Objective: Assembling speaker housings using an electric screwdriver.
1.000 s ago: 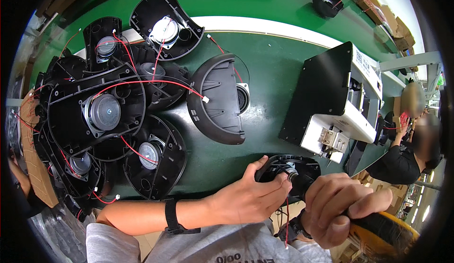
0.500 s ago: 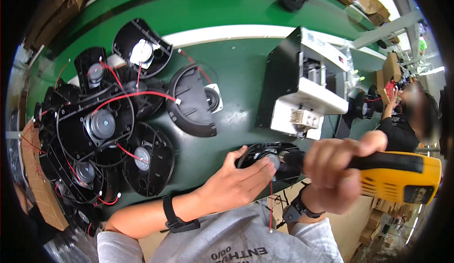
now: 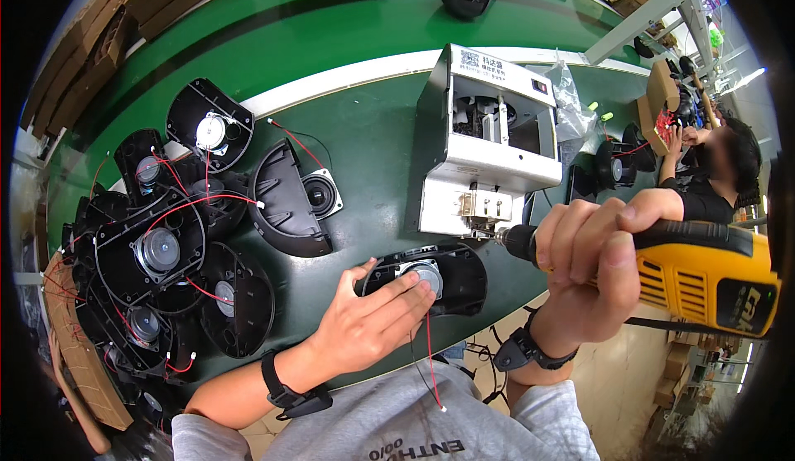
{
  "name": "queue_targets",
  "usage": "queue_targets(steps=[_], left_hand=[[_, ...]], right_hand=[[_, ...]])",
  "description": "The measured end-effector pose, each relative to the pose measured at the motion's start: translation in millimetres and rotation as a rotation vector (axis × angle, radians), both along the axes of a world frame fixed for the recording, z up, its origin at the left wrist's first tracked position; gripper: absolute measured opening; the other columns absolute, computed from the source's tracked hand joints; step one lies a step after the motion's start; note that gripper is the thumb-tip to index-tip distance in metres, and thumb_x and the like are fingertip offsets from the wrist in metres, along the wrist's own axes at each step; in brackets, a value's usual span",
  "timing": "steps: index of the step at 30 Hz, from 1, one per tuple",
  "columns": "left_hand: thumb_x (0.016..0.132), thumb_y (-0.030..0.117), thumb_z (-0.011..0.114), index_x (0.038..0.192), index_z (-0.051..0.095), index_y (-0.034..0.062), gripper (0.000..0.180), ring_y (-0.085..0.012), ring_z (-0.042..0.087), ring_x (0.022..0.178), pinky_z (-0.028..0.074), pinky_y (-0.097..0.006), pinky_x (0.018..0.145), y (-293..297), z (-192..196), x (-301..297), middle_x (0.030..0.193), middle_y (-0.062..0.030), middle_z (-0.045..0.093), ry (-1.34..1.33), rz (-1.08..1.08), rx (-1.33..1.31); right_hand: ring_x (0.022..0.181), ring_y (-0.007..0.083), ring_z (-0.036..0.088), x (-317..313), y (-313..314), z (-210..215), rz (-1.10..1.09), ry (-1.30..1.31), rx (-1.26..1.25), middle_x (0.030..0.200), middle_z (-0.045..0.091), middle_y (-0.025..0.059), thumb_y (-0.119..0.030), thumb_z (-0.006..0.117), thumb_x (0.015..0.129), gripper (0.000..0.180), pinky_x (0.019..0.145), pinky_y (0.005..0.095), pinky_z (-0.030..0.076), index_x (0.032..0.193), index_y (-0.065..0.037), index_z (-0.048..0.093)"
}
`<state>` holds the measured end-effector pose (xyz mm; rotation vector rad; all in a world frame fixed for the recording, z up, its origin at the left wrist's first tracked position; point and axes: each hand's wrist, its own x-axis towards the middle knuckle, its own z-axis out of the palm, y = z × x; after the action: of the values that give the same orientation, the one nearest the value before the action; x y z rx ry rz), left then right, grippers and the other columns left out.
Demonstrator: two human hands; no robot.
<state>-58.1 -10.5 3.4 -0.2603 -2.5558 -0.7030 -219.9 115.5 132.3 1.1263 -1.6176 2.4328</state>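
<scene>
Two hands in use: left hand (image 3: 373,320) laid over the speaker (image 3: 427,277) in an open black housing (image 3: 464,275), lower centre of frame, fingers extended, can't tell if gripping; right hand (image 3: 598,250) wrapped round a yellow-black power screwdriver (image 3: 696,279), right of frame, tip just beside the metal block (image 3: 484,206) on the white-and-black machine (image 3: 497,167), contact unclear. Red wire (image 3: 431,362) hangs off the housing, lower centre. More black housings (image 3: 178,250) heaped at left, several with round speakers and red leads inside. Cardboard box (image 3: 661,88), upper right, red stuff in it. Worktop (image 3: 364,212) dark green, white border (image 3: 356,78); bright green strip (image 3: 331,18) beyond. Stacked cartons (image 3: 178,1) upper left; co-worker (image 3: 704,181) far right; beige floor (image 3: 617,370) lower right
</scene>
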Motion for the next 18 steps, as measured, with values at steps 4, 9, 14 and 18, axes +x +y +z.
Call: queue_targets(steps=[4,9,14,18], left_hand=[[0.075,0.015,0.079,0.105,0.076,0.0103,0.03,-0.0166,0.063,0.119,0.048,-0.056,0.091,-0.2,0.9,-0.6,0.116,0.0009,0.071,0.01,-0.001,0.004],[0.075,0.015,0.078,0.104,0.077,0.0102,0.029,-0.0166,0.063,0.119,0.048,-0.056,0.092,-0.2,-1.2,0.7,0.116,0.0009,0.071,0.013,0.006,0.003],[0.074,0.015,0.078,0.104,0.077,0.0104,0.031,-0.0164,0.064,0.118,0.047,-0.056,0.093,0.0,-0.2,0.3,0.115,0.0005,0.07,0.009,0.002,0.021],[0.074,0.024,0.084,0.111,0.075,0.0102,0.041,-0.0157,0.066,0.115,0.045,-0.052,0.093,-2.5,1.4,-0.5,0.115,0.0,0.071,0.009,-0.01,-0.031]], right_hand=[[0.047,0.0119,0.042,5.2,-1.2,0.8,-0.059,0.028,0.042,0.06,0.045,0.001,-0.015,0.067,0.095,0.033,0.048,0.0328,0.044,0.107,-0.008,0.037],[0.047,0.0141,0.045,7.0,4.7,3.7,-0.038,0.018,0.057,0.06,0.046,0.0023,-0.017,0.069,0.095,0.037,0.048,0.0331,0.044,0.11,-0.007,0.037],[0.047,0.0158,0.046,4.6,7.4,8.8,-0.023,0.066,0.047,0.06,0.047,0.0034,-0.019,0.069,0.095,0.041,0.05,0.0344,0.045,0.117,-0.006,0.037],[0.047,0.0151,0.045,2.7,4.6,7.0,-0.018,0.054,0.03,0.06,0.047,0.0032,-0.018,0.069,0.095,0.039,0.05,0.0344,0.045,0.114,-0.007,0.037]])
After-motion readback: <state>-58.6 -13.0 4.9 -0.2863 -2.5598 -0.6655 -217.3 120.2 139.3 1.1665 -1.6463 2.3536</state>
